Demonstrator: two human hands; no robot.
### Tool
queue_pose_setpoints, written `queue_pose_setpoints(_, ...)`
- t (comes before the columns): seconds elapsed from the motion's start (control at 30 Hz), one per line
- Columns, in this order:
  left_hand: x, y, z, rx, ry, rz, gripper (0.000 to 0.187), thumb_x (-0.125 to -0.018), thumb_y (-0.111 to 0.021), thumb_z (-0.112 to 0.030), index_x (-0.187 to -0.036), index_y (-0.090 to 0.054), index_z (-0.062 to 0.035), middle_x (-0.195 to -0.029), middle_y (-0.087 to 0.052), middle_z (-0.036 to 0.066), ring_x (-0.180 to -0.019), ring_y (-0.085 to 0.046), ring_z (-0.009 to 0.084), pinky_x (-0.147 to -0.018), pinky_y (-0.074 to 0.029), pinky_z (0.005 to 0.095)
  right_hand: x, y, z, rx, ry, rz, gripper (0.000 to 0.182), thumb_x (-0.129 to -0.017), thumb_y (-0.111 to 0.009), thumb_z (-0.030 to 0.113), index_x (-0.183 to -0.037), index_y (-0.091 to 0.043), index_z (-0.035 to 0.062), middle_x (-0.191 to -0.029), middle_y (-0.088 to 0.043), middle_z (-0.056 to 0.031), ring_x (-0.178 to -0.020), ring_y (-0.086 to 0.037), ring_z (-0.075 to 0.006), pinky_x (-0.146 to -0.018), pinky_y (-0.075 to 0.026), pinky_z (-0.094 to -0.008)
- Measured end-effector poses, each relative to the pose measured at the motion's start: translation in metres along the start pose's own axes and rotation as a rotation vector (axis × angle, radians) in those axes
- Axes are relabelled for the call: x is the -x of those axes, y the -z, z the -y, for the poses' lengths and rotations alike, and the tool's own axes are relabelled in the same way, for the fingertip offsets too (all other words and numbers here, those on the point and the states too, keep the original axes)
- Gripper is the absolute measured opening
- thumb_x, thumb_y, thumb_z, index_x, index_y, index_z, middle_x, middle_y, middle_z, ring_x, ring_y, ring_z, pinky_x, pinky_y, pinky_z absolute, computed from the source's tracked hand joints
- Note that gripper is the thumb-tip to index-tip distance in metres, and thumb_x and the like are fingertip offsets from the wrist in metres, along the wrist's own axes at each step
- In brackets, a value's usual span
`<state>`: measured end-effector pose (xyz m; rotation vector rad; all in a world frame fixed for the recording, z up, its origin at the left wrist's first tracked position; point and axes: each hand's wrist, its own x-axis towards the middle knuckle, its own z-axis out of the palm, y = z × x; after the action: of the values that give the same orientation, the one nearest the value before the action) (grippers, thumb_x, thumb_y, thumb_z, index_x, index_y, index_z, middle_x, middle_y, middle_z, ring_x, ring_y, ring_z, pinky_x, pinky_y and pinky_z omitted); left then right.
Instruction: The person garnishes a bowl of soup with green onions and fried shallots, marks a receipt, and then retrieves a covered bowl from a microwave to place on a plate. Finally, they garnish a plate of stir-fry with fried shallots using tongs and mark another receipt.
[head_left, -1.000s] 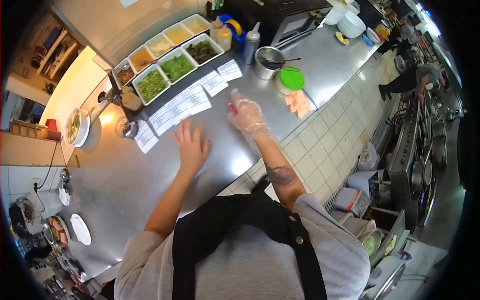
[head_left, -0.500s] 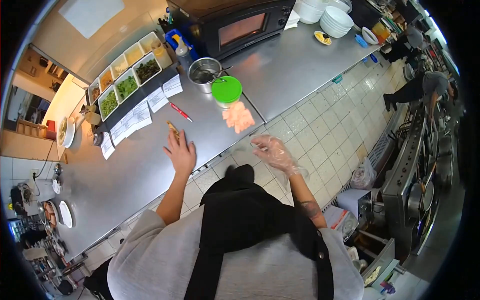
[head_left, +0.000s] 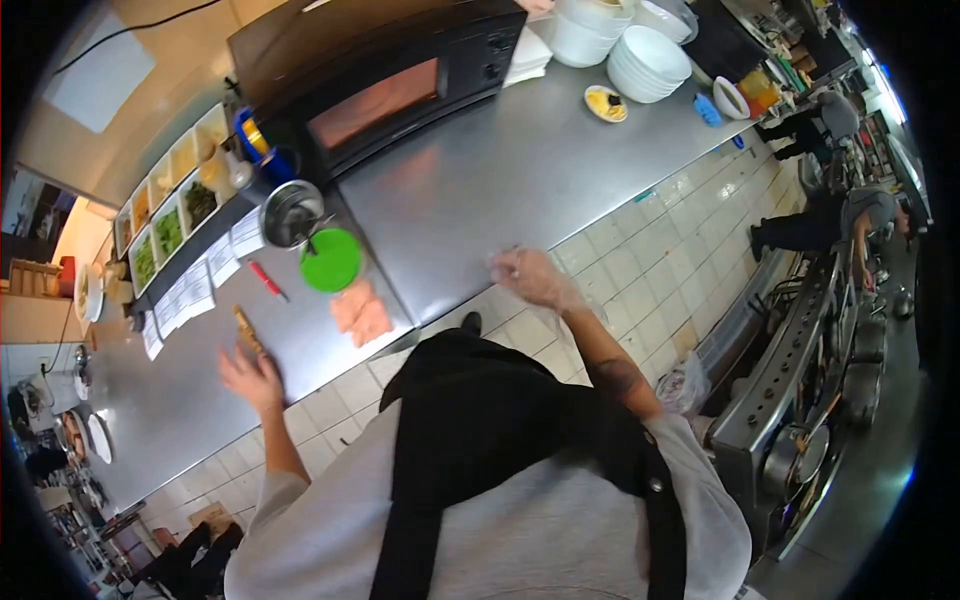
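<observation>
Bare and with its fingers spread, my left hand (head_left: 252,378) rests at the edge of the steel counter (head_left: 170,400), just below a thin brown and yellow item (head_left: 247,330). My right hand (head_left: 535,278) wears a clear plastic glove and hangs over the counter's front edge, its fingers curled together; whether they hold anything is too small to tell. Between the hands lie pinkish-orange pieces (head_left: 361,312) on the counter, beside a container with a green lid (head_left: 331,260). A red pen (head_left: 267,281) and a metal pot (head_left: 292,215) are nearby.
Paper slips (head_left: 185,298) lie before trays of greens and other ingredients (head_left: 168,232). A black oven (head_left: 380,100) stands at the back, with stacked white bowls (head_left: 648,65) and a small plate (head_left: 606,104) to its right. Two people (head_left: 835,225) are near the stove (head_left: 765,400).
The view has turned and shifted right, so the counter items appear farther left. My gloved right hand is now over the counter's edge, its fingers more closed. A second person shows at the right.
</observation>
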<state>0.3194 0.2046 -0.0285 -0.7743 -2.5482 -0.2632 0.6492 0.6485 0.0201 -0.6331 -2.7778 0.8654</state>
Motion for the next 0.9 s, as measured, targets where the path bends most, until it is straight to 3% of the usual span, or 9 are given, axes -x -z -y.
queue_pose_setpoints(0.17,0.016,-0.008,-0.022,-0.289,0.338,-0.189,0.042,-0.089,-0.052,-0.027,-0.128,-0.050,-0.0108,-0.144,-0.035,0.017,-0.131,-0.034,0.0349,-0.100,-0.028,0.0559,-0.044,0.129,-0.141,0.129,-0.179,-0.378,0.016,-0.091,-0.054,0.013,-0.094,-0.067,0.0048,-0.091,-0.069,-0.0110,-0.076,-0.065,-0.0183,-0.071,-0.052,-0.0316)
queue_pose_setpoints(0.23,0.017,-0.012,-0.045,-0.283,0.635,-0.215,0.035,-0.090,-0.049,-0.023,-0.120,-0.055,-0.0067,-0.134,-0.043,0.018,-0.123,-0.040,0.0349,-0.097,-0.032,0.0528,-0.076,0.165,-0.311,-0.007,0.092,-0.662,0.023,-0.094,-0.047,0.011,-0.112,-0.061,0.0042,-0.100,-0.067,-0.0072,-0.090,-0.063,-0.0190,-0.075,-0.051,-0.0349)
queue_pose_setpoints(0.27,0.014,-0.010,-0.065,-0.286,0.639,-0.219,0.035,-0.090,-0.049,-0.023,-0.120,-0.055,-0.0067,-0.134,-0.043,0.018,-0.123,-0.040,0.0349,-0.097,-0.032,0.0528,-0.082,0.228,-0.290,-0.733,-0.001,-0.703,0.022,-0.094,-0.050,0.014,-0.107,-0.063,0.0031,-0.099,-0.067,-0.0067,-0.089,-0.062,-0.0161,-0.077,-0.050,-0.0331)
queue_pose_setpoints(0.3,0.015,-0.007,-0.091,-0.167,0.592,-0.245,0.033,-0.089,-0.050,-0.020,-0.117,-0.056,-0.0050,-0.130,-0.044,0.018,-0.120,-0.042,0.0350,-0.097,-0.033,0.0514,-0.087,0.296,-0.266,-0.248,-0.179,-0.691,0.022,-0.092,-0.053,0.017,-0.101,-0.066,0.0021,-0.097,-0.067,-0.0066,-0.086,-0.061,-0.0161,-0.077,-0.049,-0.0312)
queue_pose_setpoints(0.4,0.015,0.011,-0.198,0.058,0.510,-0.297,0.030,-0.085,-0.050,-0.015,-0.111,-0.057,-0.0018,-0.122,-0.047,0.019,-0.113,-0.044,0.0353,-0.095,-0.035,0.0485,-0.132,0.412,-0.367,-0.494,-0.227,-1.001,0.016,-0.086,-0.058,0.015,-0.093,-0.067,0.0050,-0.087,-0.067,-0.0080,-0.084,-0.063,-0.0186,-0.074,-0.049,-0.0329)
queue_pose_setpoints(0.53,-0.001,0.012,-0.355,0.217,0.431,-0.327,0.028,-0.076,-0.049,-0.001,-0.103,-0.054,0.0013,-0.118,-0.046,0.021,-0.110,-0.045,0.0364,-0.093,-0.037,0.0454,-0.204,0.504,-0.467,0.459,-0.445,-0.548,0.024,-0.085,-0.059,0.026,-0.095,-0.063,0.0045,-0.080,-0.064,-0.0093,-0.062,-0.059,-0.0213,-0.064,-0.050,-0.0327)
queue_pose_setpoints(0.63,-0.024,0.017,-0.469,0.342,0.453,-0.267,0.028,-0.073,-0.049,0.005,-0.100,-0.052,0.0003,-0.122,-0.045,0.021,-0.114,-0.045,0.0371,-0.094,-0.038,0.0449,-0.289,0.512,-0.538,0.912,0.177,0.096,0.023,-0.080,-0.059,0.025,-0.094,-0.064,0.0071,-0.086,-0.065,-0.0159,-0.070,-0.062,-0.0267,-0.068,-0.050,-0.0360)
queue_pose_setpoints(0.77,-0.048,0.028,-0.580,0.487,0.388,-0.089,0.029,-0.071,-0.053,0.005,-0.099,-0.055,-0.0022,-0.128,-0.043,0.021,-0.119,-0.042,0.0389,-0.094,-0.037,0.0446,-0.291,0.468,-0.601,0.724,0.432,0.196,0.020,-0.079,-0.056,0.023,-0.092,-0.065,0.0110,-0.094,-0.065,-0.0173,-0.082,-0.063,-0.0293,-0.075,-0.049,-0.0381)
queue_pose_setpoints(0.9,-0.045,0.035,-0.630,0.442,0.339,-0.018,0.028,-0.072,-0.055,0.004,-0.099,-0.056,-0.0042,-0.127,-0.043,0.021,-0.118,-0.043,0.0391,-0.094,-0.038,0.0456,-0.475,0.406,-0.664,0.349,-0.148,0.382,0.032,-0.089,-0.051,0.028,-0.103,-0.064,0.0027,-0.102,-0.068,-0.0138,-0.096,-0.063,-0.0241,-0.087,-0.047,-0.0360)
